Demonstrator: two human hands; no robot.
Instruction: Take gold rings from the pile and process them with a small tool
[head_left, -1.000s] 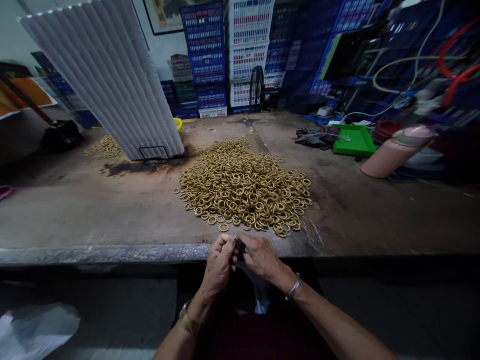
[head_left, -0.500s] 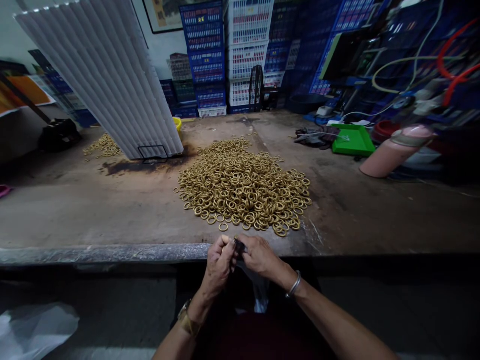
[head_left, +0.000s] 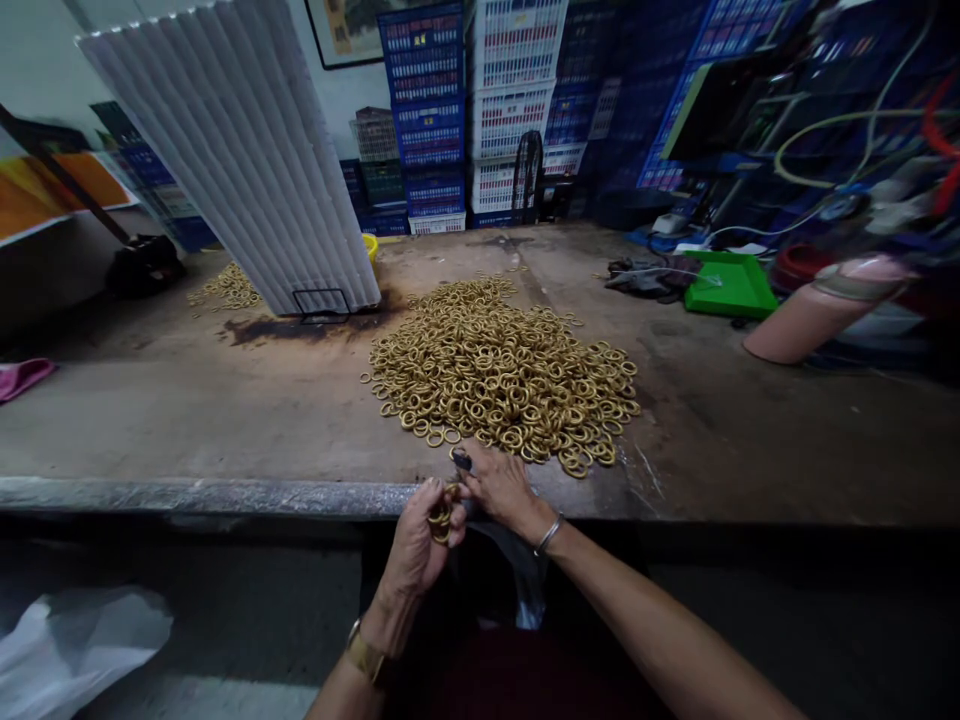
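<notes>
In the head view, my left hand (head_left: pixel 414 545) is closed around several gold-coloured rings (head_left: pixel 440 522) just off the table's front edge. My right hand (head_left: pixel 501 488) reaches over that edge, its fingers round a small dark tool (head_left: pixel 462 460) whose kind I cannot make out. The tool's end is by a loose ring at the front of the pile; whether it touches is unclear. Beyond both hands spreads a large heap of matching rings (head_left: pixel 502 370) on the wooden table (head_left: pixel 300 420).
A tall white corrugated panel (head_left: pixel 240 150) leans on the table's left, with a smaller ring pile (head_left: pixel 225 288) behind it. To the right are a green tray (head_left: pixel 731 283) and a pink cylinder (head_left: pixel 817 315). A plastic bag (head_left: pixel 529 580) hangs below the edge.
My hands have moved apart. The right hand went forward with the dark tool to the pile's front; the left turned and drew back, showing the rings in it. The view shifted slightly left.
</notes>
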